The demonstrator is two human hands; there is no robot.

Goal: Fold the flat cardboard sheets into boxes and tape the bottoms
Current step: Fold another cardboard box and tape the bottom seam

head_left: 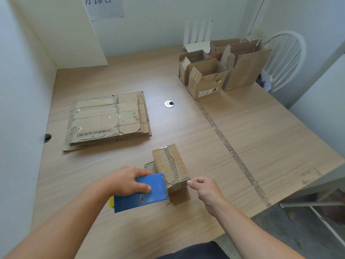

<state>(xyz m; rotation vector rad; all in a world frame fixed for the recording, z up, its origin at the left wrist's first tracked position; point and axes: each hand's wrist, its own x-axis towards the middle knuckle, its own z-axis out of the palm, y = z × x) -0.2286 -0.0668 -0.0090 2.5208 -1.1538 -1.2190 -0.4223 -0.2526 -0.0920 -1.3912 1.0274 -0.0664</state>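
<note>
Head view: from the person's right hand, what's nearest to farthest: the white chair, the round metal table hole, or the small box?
1. The small box, at the fingertips of the right hand, just left.
2. The round metal hole, mid-table, farther ahead.
3. The white chair, far right corner.

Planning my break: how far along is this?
Done: several open brown cardboard boxes, far right. In hand: left hand holds a blue tape dispenser against a small cardboard box; right hand pinches its end. Remaining: a stack of flat cardboard sheets.
</note>
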